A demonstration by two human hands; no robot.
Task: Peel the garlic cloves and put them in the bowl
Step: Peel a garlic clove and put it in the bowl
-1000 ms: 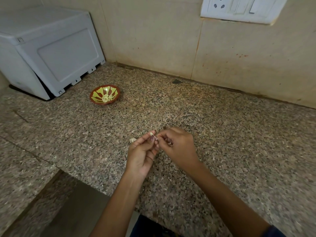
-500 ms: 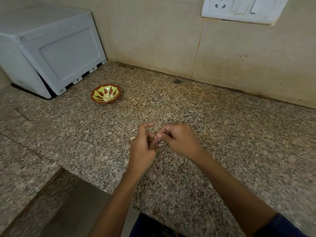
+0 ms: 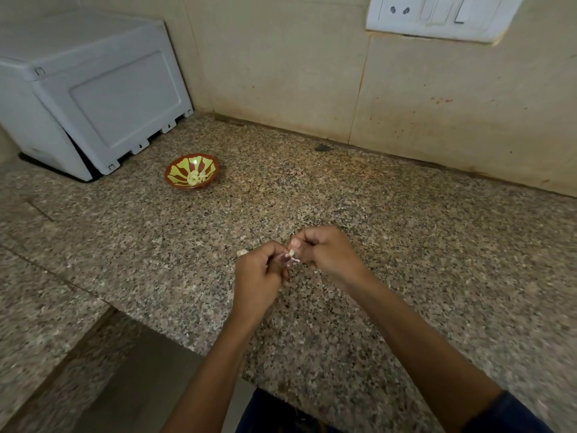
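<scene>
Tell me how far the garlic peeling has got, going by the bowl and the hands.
Done: a few pale peeled cloves already lie in the patterned bowl. In hand: the left hand and right hand together pinch a garlic clove above the counter, its purplish skin partly off. Left: finish peeling it and carry it to the bowl. Any more unpeeled cloves cannot be seen.

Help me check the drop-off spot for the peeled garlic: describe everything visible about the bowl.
The bowl is small, round and shallow, with a reddish-brown rim and outside and yellow-green petal shapes painted inside. It looks like glazed clay. It stands upright on the speckled granite counter, near the white box but apart from it. A few pale peeled cloves lie in it. Neither hand touches it.
</scene>
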